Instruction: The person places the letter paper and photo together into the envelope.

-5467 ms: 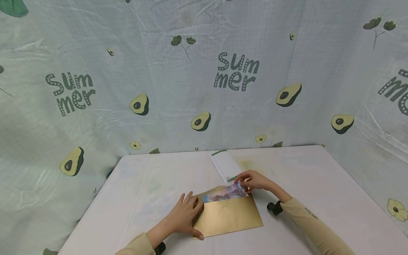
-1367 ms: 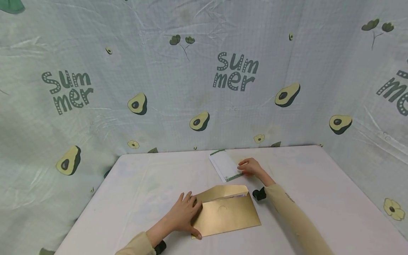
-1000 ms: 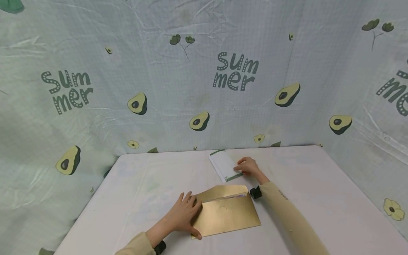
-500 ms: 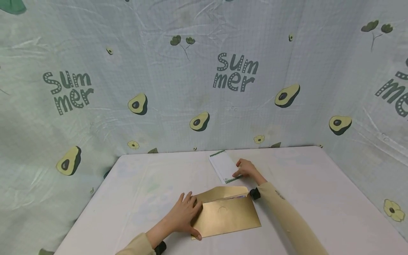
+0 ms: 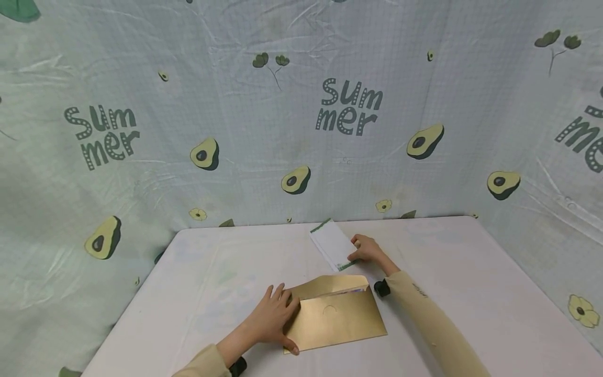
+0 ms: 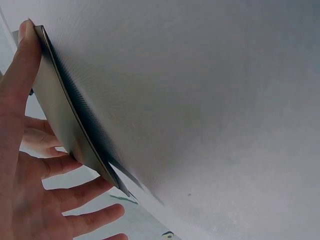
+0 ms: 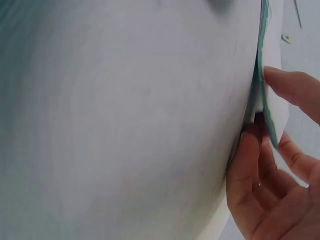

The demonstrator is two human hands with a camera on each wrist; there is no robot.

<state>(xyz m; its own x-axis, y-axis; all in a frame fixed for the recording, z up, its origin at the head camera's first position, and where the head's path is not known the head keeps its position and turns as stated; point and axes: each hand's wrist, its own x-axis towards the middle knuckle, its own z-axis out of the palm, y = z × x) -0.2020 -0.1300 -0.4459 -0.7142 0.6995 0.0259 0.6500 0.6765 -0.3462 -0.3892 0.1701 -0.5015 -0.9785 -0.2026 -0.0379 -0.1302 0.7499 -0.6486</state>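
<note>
A gold envelope [image 5: 346, 319] lies on the table with its flap folded back. A sliver of a printed picture card [image 5: 358, 290] shows in its slot. My left hand [image 5: 273, 317] rests on the envelope's left end, thumb on the near corner and fingers spread. In the left wrist view, the fingertips [image 6: 102, 184] press along the gold edge. Farther back is a white card [image 5: 332, 243] with green printed ends. My right hand [image 5: 369, 251] pinches its near right corner. In the right wrist view, the fingers are at the green edge [image 7: 270, 120], which stands off the table.
The pale table [image 5: 226, 272] meets a light curtain [image 5: 254, 110] printed with avocados and "summer" lettering at the back and sides. Black wrist cameras [image 5: 382, 288] sit by both cuffs.
The picture card, pinched by the right hand 5.5 s ago, has gone down inside the envelope. My right hand has moved back to the white card, which has turned slightly and lifted. My left hand stayed.
</note>
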